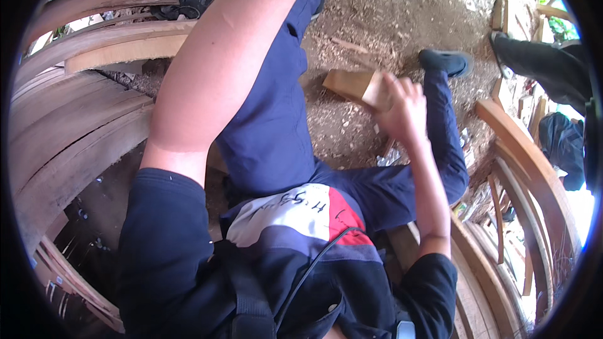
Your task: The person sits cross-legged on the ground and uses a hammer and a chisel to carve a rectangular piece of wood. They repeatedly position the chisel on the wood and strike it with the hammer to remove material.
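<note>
Wooden and stiff, the short block [355,86] looks light enough for my right hand [402,110], which is clamped on its near end above the dirt ground [370,19], while my left hand is out of view beyond the upper edge.

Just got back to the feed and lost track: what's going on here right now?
A person sits on wood, legs in dark blue trousers stretched over a dirt floor littered with wood chips. The right hand grips a pale wooden block, fingers wrapped round its near end, held above the ground. The left arm reaches up and out of view, so its hand cannot be seen. Curved wooden planks are stacked at the left, with more curved wooden pieces at the right.
</note>
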Demonstrator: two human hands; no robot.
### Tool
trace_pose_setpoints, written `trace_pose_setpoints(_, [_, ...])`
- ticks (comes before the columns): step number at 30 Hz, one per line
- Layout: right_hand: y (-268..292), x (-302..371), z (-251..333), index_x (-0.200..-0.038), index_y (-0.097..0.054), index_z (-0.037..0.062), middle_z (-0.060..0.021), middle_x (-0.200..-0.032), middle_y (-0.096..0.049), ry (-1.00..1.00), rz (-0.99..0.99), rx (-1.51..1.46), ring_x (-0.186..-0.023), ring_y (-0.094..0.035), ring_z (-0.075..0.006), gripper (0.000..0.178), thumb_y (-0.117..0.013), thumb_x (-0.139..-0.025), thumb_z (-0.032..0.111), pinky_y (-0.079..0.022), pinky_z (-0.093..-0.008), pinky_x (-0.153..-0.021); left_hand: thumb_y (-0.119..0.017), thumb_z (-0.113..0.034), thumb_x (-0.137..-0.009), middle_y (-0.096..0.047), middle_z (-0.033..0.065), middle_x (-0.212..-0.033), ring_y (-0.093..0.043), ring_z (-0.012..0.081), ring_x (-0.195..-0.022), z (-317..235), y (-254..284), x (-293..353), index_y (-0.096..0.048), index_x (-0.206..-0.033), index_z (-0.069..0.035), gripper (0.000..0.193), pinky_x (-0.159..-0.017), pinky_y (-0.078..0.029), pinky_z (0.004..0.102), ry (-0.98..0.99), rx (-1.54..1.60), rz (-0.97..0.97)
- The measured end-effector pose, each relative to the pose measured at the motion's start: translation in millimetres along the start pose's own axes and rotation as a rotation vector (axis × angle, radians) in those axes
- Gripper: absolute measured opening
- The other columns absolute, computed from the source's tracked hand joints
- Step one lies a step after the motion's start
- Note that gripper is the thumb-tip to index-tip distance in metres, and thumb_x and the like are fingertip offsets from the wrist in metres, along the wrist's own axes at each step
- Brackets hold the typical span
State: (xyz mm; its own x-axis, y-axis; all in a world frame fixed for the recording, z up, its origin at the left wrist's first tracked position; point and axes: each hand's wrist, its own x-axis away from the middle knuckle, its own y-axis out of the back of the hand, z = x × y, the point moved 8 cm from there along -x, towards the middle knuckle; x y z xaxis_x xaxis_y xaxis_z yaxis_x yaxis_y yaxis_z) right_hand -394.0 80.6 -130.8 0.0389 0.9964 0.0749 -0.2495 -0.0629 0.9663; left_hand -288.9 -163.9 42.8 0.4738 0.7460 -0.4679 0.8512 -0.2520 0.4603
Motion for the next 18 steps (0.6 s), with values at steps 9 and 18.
trace_pose_setpoints(9, [-8.9, -55.1, -63.1, -0.144, -0.046, 0.0117, -0.0167, -0.122, -0.065, 0.058, 0.007, 0.031, -0.116, -0.06, -0.0341, 0.08, -0.067, -0.083, 0.059, -0.045, -0.0391, -0.101, -0.066, -0.028, -0.09, -0.06, 0.0025, -0.059, -0.059, 0.0118, -0.05, -4.1, -4.3, 13.0, -0.063, -0.073, -0.004, 0.029, -0.048, -0.046, 0.0277, 0.184, -0.027, 0.163])
trace_pose_setpoints(18, [-167.3, 75.2, -182.6, -0.129, -0.048, 0.002, -0.0242, -0.126, -0.057, -0.84, 0.264, 0.056, -0.116, -0.058, -0.0409, 0.061, -0.065, -0.088, 0.043, -0.049, -0.0486, -0.096, -0.067, -0.025, -0.091, -0.055, 0.0007, -0.058, -0.056, 0.0096, -0.047, 8.9, 10.4, 10.6, -0.058, -0.071, -0.004, 0.03, -0.045, -0.044, 0.0255, 0.128, 0.037, 0.154])
